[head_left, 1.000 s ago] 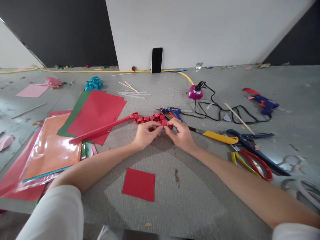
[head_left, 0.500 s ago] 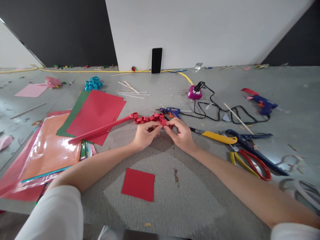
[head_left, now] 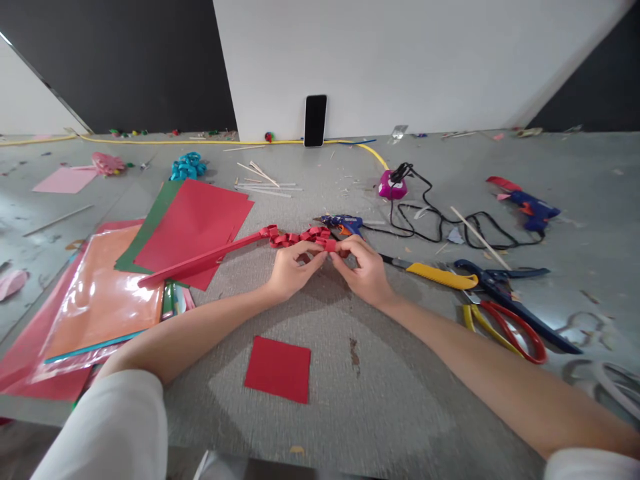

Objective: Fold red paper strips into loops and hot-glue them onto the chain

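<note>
Two hands share one small job: the left hand and the right hand meet at the near right end of a red paper chain, just above the desk. Between them we see the end loop, pinched by thumb and fingers from both sides; how the hidden fingertips sit behind it, we cannot tell. Next to the chain's far side lies a blue glue gun, and a long red strip runs left from the other end, across the red sheets.

We judge the step in hand to be shaping or pressing this loop. The next move, we think, calls for an even, light pinch that keeps the paper square without crushing the neighbouring folds.

Against the frame half a second ago, we find little change: the view has slid slightly, and the thumbs seem a touch farther apart, baring more red. The red square in front of us lies as it did.
</note>
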`<state>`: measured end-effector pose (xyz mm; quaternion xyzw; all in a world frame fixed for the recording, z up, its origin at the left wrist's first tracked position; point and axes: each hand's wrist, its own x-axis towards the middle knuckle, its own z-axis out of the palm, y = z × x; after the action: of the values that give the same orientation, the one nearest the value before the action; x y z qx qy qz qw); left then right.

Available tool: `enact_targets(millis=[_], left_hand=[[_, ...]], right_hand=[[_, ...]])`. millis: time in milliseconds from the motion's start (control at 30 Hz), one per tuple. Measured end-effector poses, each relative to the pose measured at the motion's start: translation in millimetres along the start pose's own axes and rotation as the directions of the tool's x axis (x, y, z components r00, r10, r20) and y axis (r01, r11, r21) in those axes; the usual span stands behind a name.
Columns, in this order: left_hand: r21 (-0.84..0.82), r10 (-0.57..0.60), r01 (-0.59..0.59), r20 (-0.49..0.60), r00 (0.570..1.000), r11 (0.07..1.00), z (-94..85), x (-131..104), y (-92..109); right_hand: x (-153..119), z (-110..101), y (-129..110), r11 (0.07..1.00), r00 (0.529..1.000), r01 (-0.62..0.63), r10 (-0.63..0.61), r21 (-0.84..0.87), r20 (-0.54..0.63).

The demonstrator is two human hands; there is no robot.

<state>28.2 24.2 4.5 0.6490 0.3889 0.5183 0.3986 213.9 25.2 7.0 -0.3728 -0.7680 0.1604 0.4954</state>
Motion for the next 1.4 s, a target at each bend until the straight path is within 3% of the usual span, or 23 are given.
enact_targets(millis=[633, 1067, 1400], left_hand=[[-0.079, -0.085, 0.087, 0.027, 0.996, 0.993, -0.2, 2.3, -5.2], [-0.035, -0.046, 0.047, 0.025, 0.999, 0.998, -0.4, 2.3, -4.8], [-0.078, -0.079, 0.084, 0.059, 0.995, 0.993, -1.5, 1.9, -0.9]], right_hand=[[-0.2, 0.3, -4.3, 1.000, 1.000, 0.012, -0.012, -0.025, 0.007], [2.5, -0.7, -5.4, 0.999, 0.999, 0.031, -0.031, 0.009, 0.028], [1.4, -0.1, -1.8, 0.999, 0.999, 0.032, -0.032, -0.001, 0.044]])
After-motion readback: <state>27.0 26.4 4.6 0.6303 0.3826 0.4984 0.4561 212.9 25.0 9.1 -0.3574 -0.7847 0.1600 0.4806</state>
